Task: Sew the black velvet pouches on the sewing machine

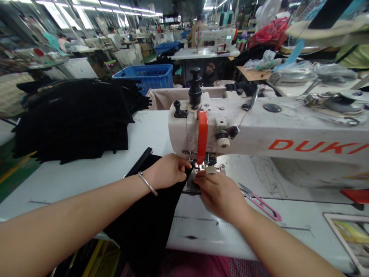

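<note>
From my remote seat I read this as the very start of a seam. The cloth (pixel 150 219) is fed in at the machine (pixel 259 130), with its far edge tucked at the foot (pixel 206 164) below the red guard (pixel 202 134). Nearly all of its length lies on my near side, running down the tabletop (pixel 86 173) and hanging over the near edge. So the placing looks done and the run of stitching looks mostly left. The view is dark right at the needle, so I cannot tell whether the foot is down or whether any stitches are in. My left hand (pixel 168 171) is curled narrow, fingertips pinching the cloth edge just left of the foot. My right hand (pixel 220 194) comes in from the near right, fingers bent and closed on the same edge right at the foot, so the two hands almost meet. The cloth is plain black, matte and limp, with a straight folded band along its left side. A stack (pixel 72 119) of like black pieces sits far left on the tabletop. Pink snips (pixel 261 202) lie just right of my right hand.
</note>
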The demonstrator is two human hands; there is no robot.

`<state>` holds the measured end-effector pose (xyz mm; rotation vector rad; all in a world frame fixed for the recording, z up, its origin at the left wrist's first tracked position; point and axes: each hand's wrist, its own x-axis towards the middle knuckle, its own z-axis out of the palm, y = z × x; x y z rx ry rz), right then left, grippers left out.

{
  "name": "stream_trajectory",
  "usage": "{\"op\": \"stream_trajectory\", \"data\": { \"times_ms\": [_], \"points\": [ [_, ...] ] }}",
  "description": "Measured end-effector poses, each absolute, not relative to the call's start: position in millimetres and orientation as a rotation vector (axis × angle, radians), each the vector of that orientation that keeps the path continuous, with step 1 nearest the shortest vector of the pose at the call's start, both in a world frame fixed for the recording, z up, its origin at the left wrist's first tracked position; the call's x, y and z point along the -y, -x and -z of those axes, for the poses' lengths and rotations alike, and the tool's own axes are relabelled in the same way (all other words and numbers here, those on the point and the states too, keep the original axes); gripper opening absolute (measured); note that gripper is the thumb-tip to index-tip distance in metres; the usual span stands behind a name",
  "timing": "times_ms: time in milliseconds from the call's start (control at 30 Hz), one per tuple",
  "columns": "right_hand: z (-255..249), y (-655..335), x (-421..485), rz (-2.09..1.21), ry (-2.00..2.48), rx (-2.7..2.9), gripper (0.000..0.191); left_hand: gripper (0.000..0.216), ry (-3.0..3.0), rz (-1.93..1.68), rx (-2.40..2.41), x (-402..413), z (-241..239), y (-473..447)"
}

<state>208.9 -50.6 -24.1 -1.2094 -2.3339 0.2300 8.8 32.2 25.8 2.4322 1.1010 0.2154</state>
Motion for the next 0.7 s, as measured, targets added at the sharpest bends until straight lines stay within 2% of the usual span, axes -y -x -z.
{"op": "stream_trajectory", "data": {
  "times_ms": [133, 333, 467, 700],
  "points": [
    [22.3, -206.0, 50.8, -0.249, 1.115, 2.474, 0.048, 0.029, -2.310, -0.189, -1.114, -40.5, -24.2, -8.8],
    [19.8, -205.9, 53.2, -0.256, 1.203, 2.465, 0.033, 0.019, -2.373, -0.131, -1.047, -10.9, -32.8, -17.7],
    [20.0, -206.7, 56.9, -0.242, 1.204, 2.495, 0.036, 0.027, -2.686, -0.232, -1.003, 12.5, -27.8, -16.0],
    [20.8, -208.7, 53.8, -0.198, 1.225, 2.497, 0.037, 0.029, -2.744, -0.267, -0.948, -3.8, -14.6, -7.5]
  ]
}}
